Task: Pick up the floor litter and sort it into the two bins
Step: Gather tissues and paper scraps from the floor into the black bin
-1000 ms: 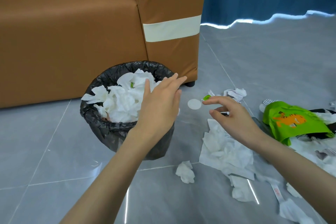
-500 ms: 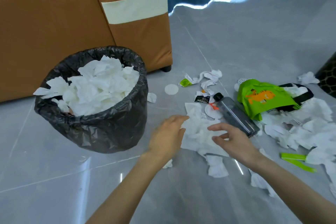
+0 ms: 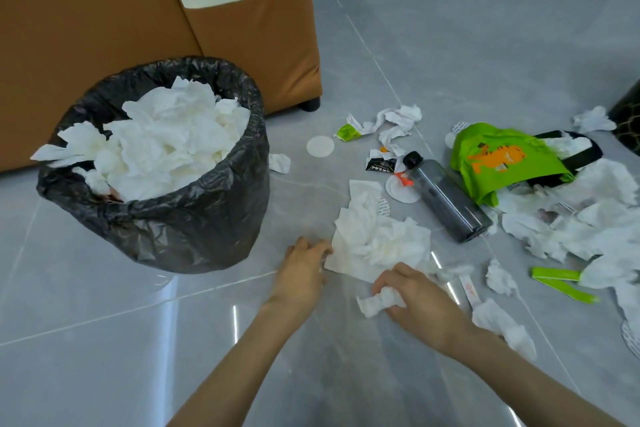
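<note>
A bin lined with a black bag [image 3: 162, 218] stands at the left, heaped with white tissues. On the floor to its right lies a pile of crumpled white tissue [image 3: 377, 239]. My left hand [image 3: 303, 270] is down at the pile's left edge, fingers curled on the paper's corner. My right hand [image 3: 415, 295] grips a small crumpled tissue wad [image 3: 375, 302] just below the pile. A dark plastic bottle [image 3: 446, 198] lies beyond, and a green bag with an orange print [image 3: 498, 159] lies to its right.
A brown sofa [image 3: 138, 10] rises behind the bin. More tissues [image 3: 588, 222], green strips [image 3: 561, 282], a white disc [image 3: 320, 146] and small wrappers [image 3: 379, 163] litter the floor at right. A dark mesh bin [image 3: 628, 121] shows at the right edge.
My hands came away from the bin and dropped to the floor pile. The right hand closed on a small tissue wad, and the left took the pile's left edge.
</note>
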`<act>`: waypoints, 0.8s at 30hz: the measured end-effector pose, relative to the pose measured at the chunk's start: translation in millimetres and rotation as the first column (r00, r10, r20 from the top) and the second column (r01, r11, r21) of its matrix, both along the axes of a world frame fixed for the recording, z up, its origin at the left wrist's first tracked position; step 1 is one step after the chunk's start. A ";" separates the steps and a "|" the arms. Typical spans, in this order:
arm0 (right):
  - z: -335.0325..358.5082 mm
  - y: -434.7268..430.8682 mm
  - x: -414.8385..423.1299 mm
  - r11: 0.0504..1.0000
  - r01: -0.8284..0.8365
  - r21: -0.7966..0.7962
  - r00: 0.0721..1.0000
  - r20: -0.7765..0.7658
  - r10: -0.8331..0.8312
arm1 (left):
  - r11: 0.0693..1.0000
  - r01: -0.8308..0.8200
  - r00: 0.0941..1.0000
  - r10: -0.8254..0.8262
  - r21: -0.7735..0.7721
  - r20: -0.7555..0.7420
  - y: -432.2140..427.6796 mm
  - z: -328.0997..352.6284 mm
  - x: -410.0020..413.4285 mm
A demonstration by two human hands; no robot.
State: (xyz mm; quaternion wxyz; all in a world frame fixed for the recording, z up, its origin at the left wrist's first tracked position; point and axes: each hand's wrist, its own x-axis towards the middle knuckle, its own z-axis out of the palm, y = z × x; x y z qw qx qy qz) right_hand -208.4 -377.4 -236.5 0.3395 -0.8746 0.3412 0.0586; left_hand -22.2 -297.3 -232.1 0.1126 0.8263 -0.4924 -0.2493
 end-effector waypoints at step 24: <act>10.7 -48.3 16.9 0.895 0.440 0.070 0.885 0.137 -0.445 | 0.982 0.150 0.967 -0.171 -0.118 -0.191 -63.7 -1.8 -18.1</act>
